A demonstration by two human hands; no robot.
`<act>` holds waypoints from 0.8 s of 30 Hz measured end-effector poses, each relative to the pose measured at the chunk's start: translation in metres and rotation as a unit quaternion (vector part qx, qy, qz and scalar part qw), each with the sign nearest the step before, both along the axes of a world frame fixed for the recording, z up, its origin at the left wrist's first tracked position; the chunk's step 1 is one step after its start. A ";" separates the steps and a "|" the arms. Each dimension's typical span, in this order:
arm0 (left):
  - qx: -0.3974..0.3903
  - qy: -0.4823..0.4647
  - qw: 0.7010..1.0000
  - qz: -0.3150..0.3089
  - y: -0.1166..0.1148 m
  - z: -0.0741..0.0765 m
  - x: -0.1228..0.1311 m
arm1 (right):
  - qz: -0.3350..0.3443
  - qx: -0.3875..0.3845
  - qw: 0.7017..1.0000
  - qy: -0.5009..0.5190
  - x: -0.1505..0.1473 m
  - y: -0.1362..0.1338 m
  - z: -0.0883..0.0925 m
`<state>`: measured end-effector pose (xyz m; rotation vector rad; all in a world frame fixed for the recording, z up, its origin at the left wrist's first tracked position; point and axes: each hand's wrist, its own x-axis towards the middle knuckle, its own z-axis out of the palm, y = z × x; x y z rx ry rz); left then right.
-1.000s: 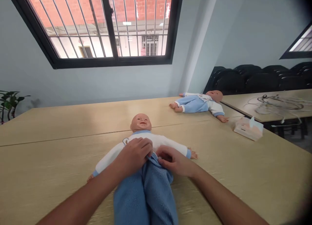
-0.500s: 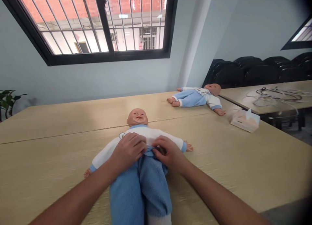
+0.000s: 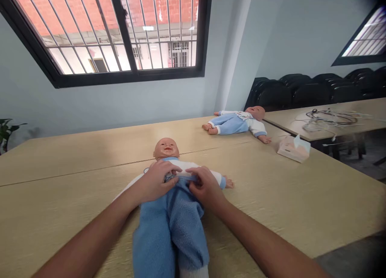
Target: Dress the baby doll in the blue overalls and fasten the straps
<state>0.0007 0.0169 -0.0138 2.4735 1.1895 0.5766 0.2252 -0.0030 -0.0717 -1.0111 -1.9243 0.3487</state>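
A baby doll [image 3: 167, 148] lies on its back on the table, head pointing away from me. It wears a white top [image 3: 187, 165] with light blue collar and cuffs, and blue fleece trousers [image 3: 155, 225]. My left hand [image 3: 154, 182] is at the waistband on the left side, fingers curled over its edge with the thumb below. On the other side, my right hand [image 3: 206, 187] pinches the waistband between thumb and fingers. A strip of waistband shows between both hands. The doll's left-side arm is mostly hidden behind my left forearm.
A second doll [image 3: 233, 123] in similar clothes lies at the back right. Near it stands a tissue box [image 3: 293, 148]. Coiled cables [image 3: 328, 117] lie on another table, with stacked black chairs [image 3: 310, 94] behind. A plant [image 3: 9, 131] is at the far left, and a barred window above.
My left hand has shifted left along the waistband and its fingers have spread somewhat. The waistband is stretched flatter between the hands. My view has turned slightly right.
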 end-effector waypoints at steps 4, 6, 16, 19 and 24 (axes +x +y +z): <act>0.012 0.075 0.997 -0.031 0.005 0.009 0.011 | -0.037 0.031 0.998 0.030 0.000 0.001 -0.003; 0.024 0.074 0.997 -0.004 0.005 0.006 0.017 | -0.051 0.018 0.998 0.044 0.001 0.002 -0.004; 0.016 0.016 0.999 0.030 0.000 -0.001 0.020 | 0.087 -0.135 0.985 0.060 0.016 0.016 0.007; -0.011 0.001 1.000 0.003 0.000 0.008 0.021 | 0.122 -0.197 0.968 0.091 0.023 0.019 0.014; -0.039 -0.006 0.999 0.033 0.002 0.016 0.027 | 0.118 -0.327 0.917 0.196 0.026 0.019 0.015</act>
